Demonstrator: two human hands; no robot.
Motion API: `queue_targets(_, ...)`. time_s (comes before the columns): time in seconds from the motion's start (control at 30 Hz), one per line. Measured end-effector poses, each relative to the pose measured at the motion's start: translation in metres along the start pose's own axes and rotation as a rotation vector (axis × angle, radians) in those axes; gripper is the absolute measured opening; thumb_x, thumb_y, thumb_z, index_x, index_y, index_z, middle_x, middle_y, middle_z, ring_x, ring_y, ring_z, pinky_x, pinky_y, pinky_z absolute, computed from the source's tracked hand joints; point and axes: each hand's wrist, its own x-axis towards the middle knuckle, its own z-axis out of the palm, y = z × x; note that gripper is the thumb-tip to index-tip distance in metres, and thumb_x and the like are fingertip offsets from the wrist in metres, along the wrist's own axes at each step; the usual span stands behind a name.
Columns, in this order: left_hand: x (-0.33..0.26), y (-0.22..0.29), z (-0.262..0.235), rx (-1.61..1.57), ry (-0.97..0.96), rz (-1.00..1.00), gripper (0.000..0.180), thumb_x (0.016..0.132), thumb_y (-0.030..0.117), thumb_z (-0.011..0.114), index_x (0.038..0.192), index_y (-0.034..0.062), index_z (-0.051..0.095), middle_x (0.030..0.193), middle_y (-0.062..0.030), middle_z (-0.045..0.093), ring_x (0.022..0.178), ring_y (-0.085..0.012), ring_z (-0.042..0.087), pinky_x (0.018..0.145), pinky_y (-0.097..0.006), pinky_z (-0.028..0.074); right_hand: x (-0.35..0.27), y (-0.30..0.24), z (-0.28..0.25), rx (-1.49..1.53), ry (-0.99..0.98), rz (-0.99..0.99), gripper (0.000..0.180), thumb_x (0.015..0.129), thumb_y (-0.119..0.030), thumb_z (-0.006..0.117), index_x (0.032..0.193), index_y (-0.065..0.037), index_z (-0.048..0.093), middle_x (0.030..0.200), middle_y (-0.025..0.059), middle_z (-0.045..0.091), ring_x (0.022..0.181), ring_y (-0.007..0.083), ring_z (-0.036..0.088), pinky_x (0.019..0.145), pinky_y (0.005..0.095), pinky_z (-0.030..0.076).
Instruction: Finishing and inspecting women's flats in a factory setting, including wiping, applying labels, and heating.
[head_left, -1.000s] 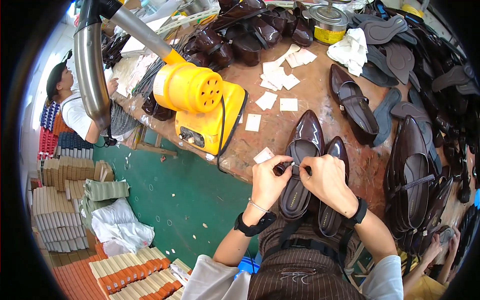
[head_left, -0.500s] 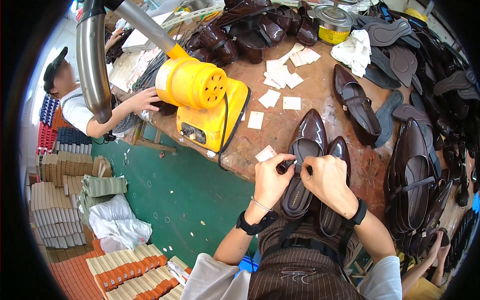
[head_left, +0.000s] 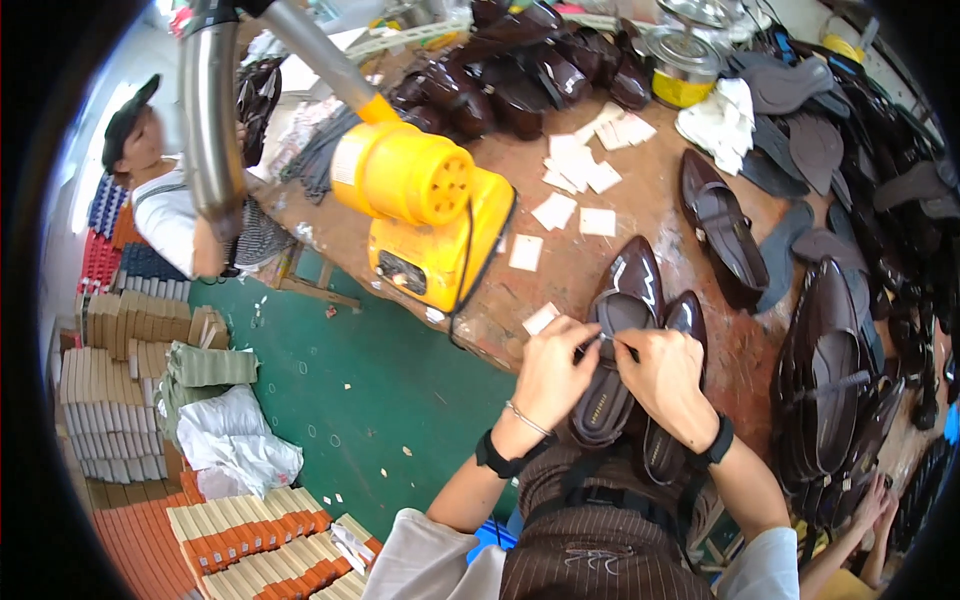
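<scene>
A pair of glossy dark brown pointed shoes lies on the brown workbench (head_left: 640, 210) in front of me. My left hand (head_left: 553, 372) and my right hand (head_left: 665, 372) both pinch the thin strap across the left shoe (head_left: 618, 300), fingertips meeting over its opening. The right shoe (head_left: 683, 318) lies beside it, partly under my right hand. Black bands sit on both wrists.
A yellow machine (head_left: 430, 215) with a metal duct stands left of the shoes. White paper squares (head_left: 580, 170), grey insoles (head_left: 800, 150), a tin (head_left: 682, 65) and more dark shoes (head_left: 830, 380) cover the bench. Another person (head_left: 160, 200) works at far left; stacked boxes (head_left: 110, 390) fill the green floor.
My hands stay on the shoe strap with small finger shifts. The person at the left has drawn an arm back from the bench.
</scene>
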Motion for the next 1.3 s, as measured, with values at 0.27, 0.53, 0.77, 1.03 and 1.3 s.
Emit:
queue_targets(0.27, -0.001, -0.002, 0.011, -0.04, 0.045, -0.009, 0.01, 0.079, 0.007, 0.072, 0.085, 0.0003, 0.068, 0.094, -0.0152, 0.059, 0.091, -0.0354, 0.06, 0.079, -0.041, 0.049, -0.002, 0.0, -0.003, -0.026, 0.015, -0.051, 0.013, 0.08, -0.012, 0.065, 0.069, -0.005, 0.067, 0.064, 0.0159, 0.064, 0.058, 0.0332, 0.065, 0.053, 0.0415, 0.049)
queue_targets(0.53, -0.008, 0.004, 0.008, -0.06, 0.102, -0.066, 0.008, 0.081, 0.01, 0.068, 0.087, 0.0049, 0.065, 0.102, -0.0115, 0.057, 0.091, -0.0329, 0.061, 0.076, -0.04, 0.051, 0.001, -0.005, -0.006, -0.085, -0.048, -0.144, 0.012, 0.078, -0.012, 0.065, 0.069, -0.005, 0.068, 0.065, 0.0169, 0.063, 0.06, 0.0348, 0.064, 0.054, 0.0424, 0.049)
queue_targets(0.77, -0.013, -0.001, 0.025, -0.12, 0.099, -0.024, 0.013, 0.089, 0.012, 0.062, 0.096, 0.0025, 0.056, 0.107, -0.0128, 0.052, 0.098, -0.0372, 0.057, 0.081, -0.043, 0.048, 0.004, -0.013, -0.025, -0.365, -0.153, -0.184, 0.024, 0.083, -0.031, 0.07, 0.073, -0.009, 0.072, 0.066, 0.0154, 0.067, 0.06, 0.0302, 0.069, 0.057, 0.0395, 0.054)
queue_targets(1.03, -0.013, 0.007, 0.023, -0.035, 0.19, -0.022, 0.015, 0.085, 0.008, 0.063, 0.097, 0.0024, 0.056, 0.106, -0.0104, 0.052, 0.093, -0.0316, 0.059, 0.074, -0.041, 0.05, 0.012, -0.01, -0.024, -0.289, -0.171, -0.193, 0.013, 0.079, -0.026, 0.071, 0.081, -0.013, 0.074, 0.069, 0.0152, 0.067, 0.065, 0.033, 0.067, 0.059, 0.0422, 0.053)
queue_targets(1.3, 0.0, -0.001, 0.017, 0.068, 0.151, 0.197, 0.013, 0.082, 0.004, 0.061, 0.093, -0.0021, 0.056, 0.1, -0.0128, 0.049, 0.091, -0.0319, 0.056, 0.077, -0.04, 0.048, 0.015, -0.006, -0.023, -0.37, -0.205, -0.151, 0.01, 0.077, -0.024, 0.072, 0.081, -0.014, 0.074, 0.069, 0.014, 0.068, 0.067, 0.0327, 0.067, 0.077, 0.0451, 0.048)
